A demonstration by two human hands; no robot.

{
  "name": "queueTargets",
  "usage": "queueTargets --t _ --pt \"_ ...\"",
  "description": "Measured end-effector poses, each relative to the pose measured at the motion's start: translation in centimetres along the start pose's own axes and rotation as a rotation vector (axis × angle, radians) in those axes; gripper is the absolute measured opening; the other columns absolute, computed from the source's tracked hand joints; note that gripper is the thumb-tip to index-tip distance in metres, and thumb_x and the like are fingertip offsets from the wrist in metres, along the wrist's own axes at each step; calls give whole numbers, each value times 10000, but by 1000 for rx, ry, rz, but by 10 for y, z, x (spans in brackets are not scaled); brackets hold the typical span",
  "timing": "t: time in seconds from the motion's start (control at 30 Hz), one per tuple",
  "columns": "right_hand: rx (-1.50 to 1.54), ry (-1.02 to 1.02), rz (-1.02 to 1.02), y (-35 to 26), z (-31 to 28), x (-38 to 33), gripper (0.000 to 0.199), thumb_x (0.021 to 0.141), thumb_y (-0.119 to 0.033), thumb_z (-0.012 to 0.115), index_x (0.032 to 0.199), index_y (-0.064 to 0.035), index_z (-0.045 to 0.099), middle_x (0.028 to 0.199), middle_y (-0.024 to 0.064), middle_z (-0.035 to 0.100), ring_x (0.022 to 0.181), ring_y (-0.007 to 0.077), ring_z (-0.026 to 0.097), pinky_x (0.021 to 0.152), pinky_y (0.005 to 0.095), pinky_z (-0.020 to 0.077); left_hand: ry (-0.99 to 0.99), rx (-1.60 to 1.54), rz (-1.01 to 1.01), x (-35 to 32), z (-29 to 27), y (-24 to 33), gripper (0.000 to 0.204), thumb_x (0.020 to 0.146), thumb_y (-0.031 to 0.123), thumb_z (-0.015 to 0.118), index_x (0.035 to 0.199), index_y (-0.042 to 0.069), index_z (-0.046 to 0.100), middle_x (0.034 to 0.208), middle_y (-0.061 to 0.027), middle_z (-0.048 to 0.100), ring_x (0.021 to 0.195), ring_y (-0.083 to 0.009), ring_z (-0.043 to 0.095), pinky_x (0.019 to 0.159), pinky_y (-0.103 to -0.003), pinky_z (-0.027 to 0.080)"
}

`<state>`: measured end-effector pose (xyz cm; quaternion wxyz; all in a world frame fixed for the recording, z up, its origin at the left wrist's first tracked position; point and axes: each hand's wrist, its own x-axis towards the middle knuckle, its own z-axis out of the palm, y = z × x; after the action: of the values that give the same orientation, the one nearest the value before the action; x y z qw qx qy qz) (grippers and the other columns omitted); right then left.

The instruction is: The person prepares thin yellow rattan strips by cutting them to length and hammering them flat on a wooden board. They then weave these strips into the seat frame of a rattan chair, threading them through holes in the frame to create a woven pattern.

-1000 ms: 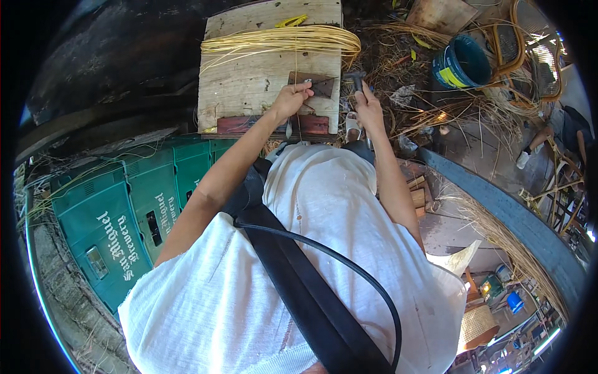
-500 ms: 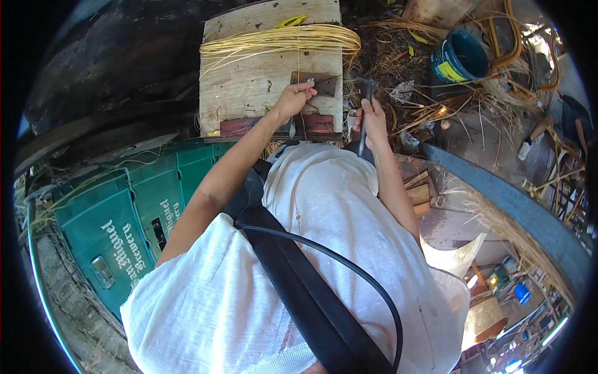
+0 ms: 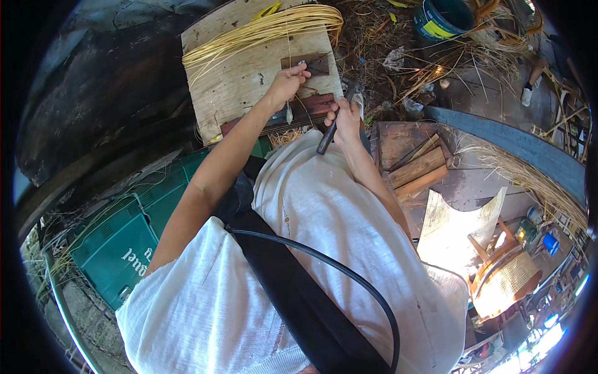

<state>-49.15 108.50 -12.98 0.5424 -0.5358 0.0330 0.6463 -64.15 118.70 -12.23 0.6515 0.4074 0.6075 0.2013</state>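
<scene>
Here the left hand (image 3: pixel 288 81) pinches a thin cane strip (image 3: pixel 290 112) on the wooden board (image 3: pixel 237 87), while at four o'clock the right hand (image 3: pixel 344 118) grips a dark-handled tool (image 3: pixel 329 134).

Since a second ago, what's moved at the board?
The right hand has drawn back from the board toward the body, still gripping the dark tool. The left hand stays on the board, pinching a thin strip. The cane bundle and blue bucket are unmoved.
</scene>
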Motion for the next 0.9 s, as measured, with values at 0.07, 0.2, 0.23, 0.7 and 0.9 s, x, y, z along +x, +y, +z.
queueTargets --t 0.07,0.2,0.23,0.7,0.9 --pt "-43 -15 -12 2 4 3 93 955 -165 467 912 -115 401 698 9 462 492 112 452 394 286 400 -7 4 7 1 -1 -1 475 879 11 503 1353 16 482 1105 -11 628 618 -61 476 489 -225 395" --pt "-83 -49 -3 -1 6 4 90 962 -159 469 915 -122 402 705 8 475 519 99 456 418 263 400 -23 2 12 4 -3 -5 482 872 5 503 1354 15 482 1102 -7 628 619 -63 478 499 -225 400" --pt "-58 -28 -13 -2 6 3 93 962 -161 472 913 -122 404 704 8 476 520 99 456 418 263 399 -25 0 12 4 -4 -5 483 870 4 503 1353 15 483 1101 -6 628 618 -65 478 501 -225 401" --pt "40 29 -34 6 9 -5 114 969 -180 464 893 -119 404 694 4 468 484 108 458 402 282 410 -12 20 24 4 -2 -4 468 871 0 509 1338 -17 489 1124 -39 631 928 -102 555 808 -207 431" --pt "-36 -44 10 4 9 -2 113 971 -185 466 895 -117 419 697 4 470 487 109 461 397 277 412 -19 13 26 7 -1 -6 473 874 4 507 1346 -17 478 1128 -39 627 959 -108 553 845 -206 418"
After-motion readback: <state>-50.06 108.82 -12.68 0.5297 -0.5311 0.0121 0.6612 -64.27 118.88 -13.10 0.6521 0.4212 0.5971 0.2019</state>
